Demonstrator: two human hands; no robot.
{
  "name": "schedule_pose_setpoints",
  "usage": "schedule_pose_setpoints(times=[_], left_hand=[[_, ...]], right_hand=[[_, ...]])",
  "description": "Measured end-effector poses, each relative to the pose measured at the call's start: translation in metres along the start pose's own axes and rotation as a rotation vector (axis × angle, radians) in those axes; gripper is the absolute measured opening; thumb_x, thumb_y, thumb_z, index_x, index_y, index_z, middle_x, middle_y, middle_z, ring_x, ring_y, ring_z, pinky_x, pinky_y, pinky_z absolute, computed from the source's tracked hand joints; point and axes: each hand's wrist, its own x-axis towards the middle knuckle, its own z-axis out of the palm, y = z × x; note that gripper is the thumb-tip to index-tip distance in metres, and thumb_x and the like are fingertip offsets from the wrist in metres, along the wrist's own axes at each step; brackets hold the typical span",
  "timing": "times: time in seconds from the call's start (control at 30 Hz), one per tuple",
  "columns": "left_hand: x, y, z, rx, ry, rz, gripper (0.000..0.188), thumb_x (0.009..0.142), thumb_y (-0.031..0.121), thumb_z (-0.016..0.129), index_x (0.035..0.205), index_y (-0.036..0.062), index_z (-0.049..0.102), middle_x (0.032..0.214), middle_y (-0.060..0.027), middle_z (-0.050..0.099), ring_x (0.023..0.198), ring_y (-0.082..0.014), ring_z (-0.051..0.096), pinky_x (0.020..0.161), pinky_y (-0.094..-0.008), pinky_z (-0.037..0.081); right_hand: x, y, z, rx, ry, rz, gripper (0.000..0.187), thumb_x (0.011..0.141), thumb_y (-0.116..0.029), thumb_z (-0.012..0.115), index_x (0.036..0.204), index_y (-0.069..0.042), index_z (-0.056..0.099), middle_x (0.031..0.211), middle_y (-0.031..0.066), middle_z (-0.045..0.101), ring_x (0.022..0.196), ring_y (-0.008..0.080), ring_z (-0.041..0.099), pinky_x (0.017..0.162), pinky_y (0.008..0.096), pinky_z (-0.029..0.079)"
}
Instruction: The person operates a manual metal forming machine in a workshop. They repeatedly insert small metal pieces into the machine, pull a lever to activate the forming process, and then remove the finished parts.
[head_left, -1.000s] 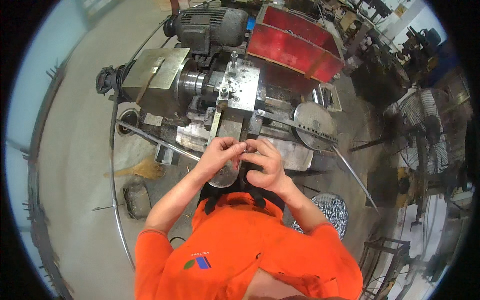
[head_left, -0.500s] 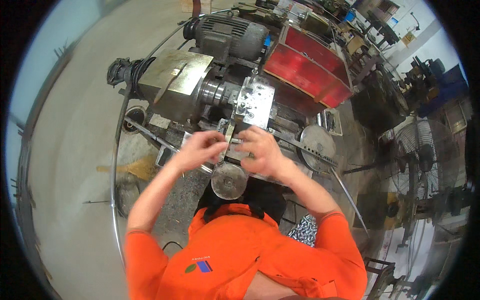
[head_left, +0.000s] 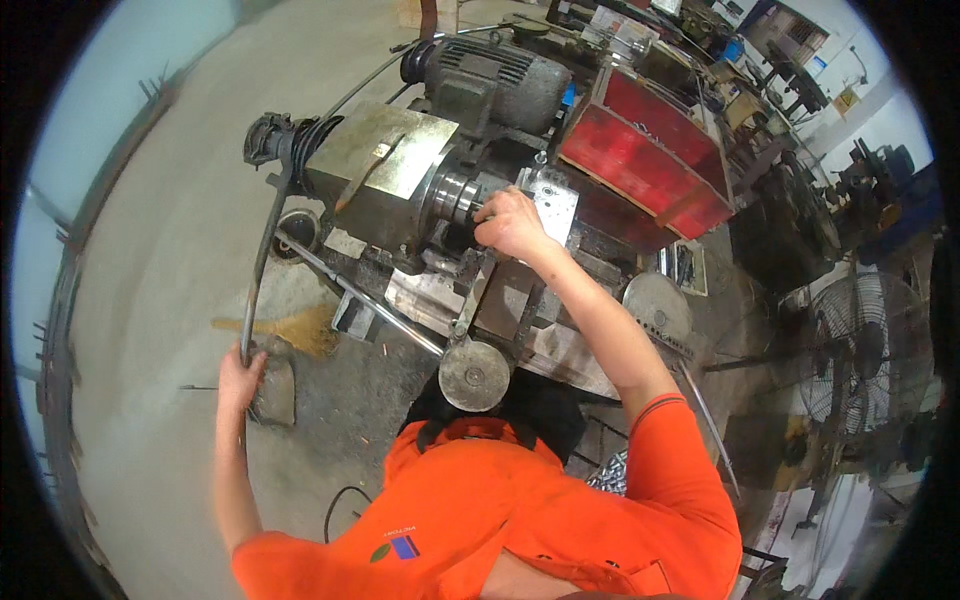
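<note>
My left hand (head_left: 241,376) is wrapped round the lower part of a long metal lever (head_left: 265,245), which runs up to the back end of the lathe's headstock. My right hand (head_left: 512,224) is at the front of the lathe's spindle (head_left: 456,197), beside the drilled steel tool block (head_left: 552,198). Its fingers are bent together, and whatever is between them is hidden. A narrow flat bar (head_left: 474,300) and a round steel disc (head_left: 474,376) stand nearer to my body. A sheet-metal plate (head_left: 385,150) covers the headstock, with a strip lying on it.
Behind the lathe is an electric motor (head_left: 505,85); to its right stands a red metal box (head_left: 640,150). A steel bar (head_left: 375,305) slants across the front left. A broom head (head_left: 305,328) lies on the floor. At the right are a second disc (head_left: 655,305) and a caged fan (head_left: 850,340).
My left hand has left the middle of the lathe and moved left onto the long lever. My right hand has moved away from me, up to the spindle. The view has shifted slightly.
</note>
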Motion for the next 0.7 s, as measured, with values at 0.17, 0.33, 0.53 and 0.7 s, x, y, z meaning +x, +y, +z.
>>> schedule_pose_setpoints(times=[0.17,0.33,0.53,0.7], left_hand=[[0.02,-0.037,0.01,0.265,0.104,0.089,0.028,0.078,0.025,0.067,0.083,-0.0012,0.059,0.076,-0.0221,0.061,0.075,-0.0381,0.061,0.066,-0.0439,0.047],[0.017,-0.02,0.007,0.442,0.163,0.123,0.028,0.08,0.027,0.062,0.084,-0.0004,0.06,0.079,-0.0234,0.062,0.08,-0.0396,0.061,0.069,-0.0475,0.047],[0.042,-0.043,-0.013,0.742,0.158,0.017,0.022,0.078,0.023,0.059,0.088,0.0033,0.06,0.079,-0.0219,0.063,0.077,-0.0387,0.062,0.068,-0.0468,0.049],[0.145,-0.109,-0.101,1.052,0.372,0.248,0.012,0.072,0.013,0.06,0.079,0.0064,0.053,0.068,-0.0141,0.062,0.07,-0.0299,0.064,0.061,-0.044,0.049]], right_hand=[[0.006,-0.003,0.0,-0.004,-0.004,-0.043,0.031,0.051,-0.017,0.058,0.076,-0.01,0.073,0.079,0.0159,0.066,0.087,0.0347,0.055,0.081,0.0382,0.046],[0.016,-0.001,-0.002,-0.022,-0.1,-0.088,0.027,0.054,-0.018,0.057,0.074,-0.01,0.073,0.077,0.017,0.065,0.083,0.0358,0.056,0.076,0.0405,0.047],[0.015,-0.007,-0.012,-0.068,-0.176,-0.063,0.026,0.052,-0.02,0.059,0.072,-0.008,0.071,0.077,0.0173,0.064,0.08,0.0359,0.056,0.076,0.0398,0.047],[0.017,-0.006,-0.008,-0.084,-0.167,-0.078,0.027,0.053,-0.021,0.059,0.073,-0.009,0.071,0.084,0.0134,0.065,0.084,0.0339,0.056,0.078,0.0389,0.047]])
